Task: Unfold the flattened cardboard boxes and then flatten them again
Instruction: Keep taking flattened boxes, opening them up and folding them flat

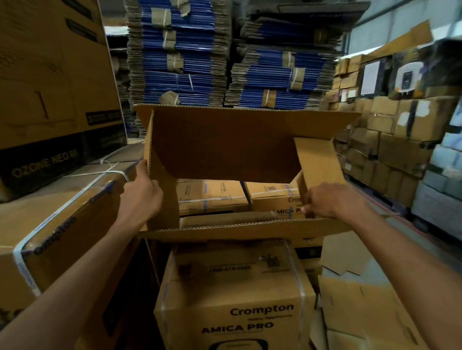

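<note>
Head view only.

A: Where's the cardboard box (225, 148)?

B: Held up in front of the person, opened into a hollow sleeve above the sealed Crompton cartons (236, 293). You can see down through it.

A: And the fingers?

B: The left hand (143, 190) is curled round the left end panel, thumb over its edge. The right hand (328, 201) pinches cardboard at the right end, near the front wall.

A: Which way does it lie?

B: Long axis runs left to right, one hand at each short end, neither nearer. I'd judge flattening means sliding those ends opposite ways until the long walls meet.
</note>
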Tool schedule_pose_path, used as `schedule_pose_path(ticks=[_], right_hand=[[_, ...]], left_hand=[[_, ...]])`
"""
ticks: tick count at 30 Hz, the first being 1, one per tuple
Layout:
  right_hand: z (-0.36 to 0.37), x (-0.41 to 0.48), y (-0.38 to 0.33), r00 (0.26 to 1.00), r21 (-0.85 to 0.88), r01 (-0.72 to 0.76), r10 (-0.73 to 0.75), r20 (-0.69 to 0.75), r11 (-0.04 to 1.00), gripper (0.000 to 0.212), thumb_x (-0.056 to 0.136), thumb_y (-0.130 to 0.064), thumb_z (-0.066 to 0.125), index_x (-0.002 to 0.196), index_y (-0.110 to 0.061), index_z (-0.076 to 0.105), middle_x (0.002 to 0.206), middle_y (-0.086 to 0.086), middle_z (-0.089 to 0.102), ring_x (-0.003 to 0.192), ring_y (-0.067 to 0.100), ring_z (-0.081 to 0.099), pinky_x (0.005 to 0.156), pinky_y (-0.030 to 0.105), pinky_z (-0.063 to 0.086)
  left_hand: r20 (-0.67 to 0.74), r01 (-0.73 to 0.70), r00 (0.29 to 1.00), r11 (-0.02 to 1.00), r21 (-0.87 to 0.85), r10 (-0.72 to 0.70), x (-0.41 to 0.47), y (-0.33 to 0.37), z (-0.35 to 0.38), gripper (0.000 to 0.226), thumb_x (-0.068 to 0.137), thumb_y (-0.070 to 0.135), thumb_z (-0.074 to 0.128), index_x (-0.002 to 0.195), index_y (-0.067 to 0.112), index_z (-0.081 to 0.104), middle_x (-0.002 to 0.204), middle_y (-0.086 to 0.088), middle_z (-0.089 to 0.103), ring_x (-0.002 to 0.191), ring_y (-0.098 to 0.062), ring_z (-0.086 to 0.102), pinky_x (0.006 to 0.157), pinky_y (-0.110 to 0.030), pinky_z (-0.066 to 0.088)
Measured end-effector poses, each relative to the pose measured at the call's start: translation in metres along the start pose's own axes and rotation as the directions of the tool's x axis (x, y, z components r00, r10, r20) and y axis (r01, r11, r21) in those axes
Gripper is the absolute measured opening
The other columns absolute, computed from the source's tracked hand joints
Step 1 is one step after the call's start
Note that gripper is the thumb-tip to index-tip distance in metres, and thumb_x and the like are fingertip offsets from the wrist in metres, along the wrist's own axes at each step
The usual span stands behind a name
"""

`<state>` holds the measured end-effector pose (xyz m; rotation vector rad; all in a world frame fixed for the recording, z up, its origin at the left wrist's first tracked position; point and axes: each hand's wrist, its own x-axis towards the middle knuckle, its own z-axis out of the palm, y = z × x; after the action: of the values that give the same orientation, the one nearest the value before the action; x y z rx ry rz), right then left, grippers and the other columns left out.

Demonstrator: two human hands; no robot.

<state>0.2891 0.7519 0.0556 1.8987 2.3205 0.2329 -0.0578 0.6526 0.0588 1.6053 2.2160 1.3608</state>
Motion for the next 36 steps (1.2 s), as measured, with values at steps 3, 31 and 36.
schedule_pose_path(ticks=[3,31,36], right_hand=[[-0.010,-0.012,0.008,0.963,0.008,-0.068,0.068,-0.261,0.998,0.025,0.097,-0.043,0.058,0.091,-0.019,0.056,0.076,-0.004,0.047,0.081,0.017,0.055,0.079,0.037,0.049],[0.008,-0.069,-0.114,0.919,0.857,0.102,0.282,-0.276,0.505,0.047,0.104,-0.035,0.052,0.138,-0.002,0.052,0.068,-0.001,0.058,0.039,0.003,0.049,0.031,0.009,0.031],[-0.026,-0.038,-0.106,0.888,0.864,0.161,0.312,-0.338,0.477,0.030,0.107,-0.026,0.043,0.126,-0.007,0.057,0.081,0.001,0.062,0.053,0.007,0.052,0.037,0.011,0.033]], left_hand=[[0.005,-0.017,1.000,1.000,0.012,0.017,0.000,0.002,0.002,0.053,0.108,0.012,0.038,0.157,0.017,0.020,0.076,-0.010,0.057,0.052,-0.017,0.052,0.040,-0.020,0.039],[0.173,-0.044,0.984,0.997,0.061,0.033,-0.018,0.019,-0.009,0.057,0.109,0.016,0.036,0.160,0.024,0.012,0.077,-0.005,0.060,0.054,-0.014,0.053,0.043,-0.023,0.040],[0.376,-0.133,0.919,0.991,0.019,0.116,-0.029,0.047,-0.022,0.053,0.107,0.016,0.038,0.156,0.035,0.028,0.097,0.007,0.061,0.080,-0.013,0.062,0.068,-0.031,0.055]])
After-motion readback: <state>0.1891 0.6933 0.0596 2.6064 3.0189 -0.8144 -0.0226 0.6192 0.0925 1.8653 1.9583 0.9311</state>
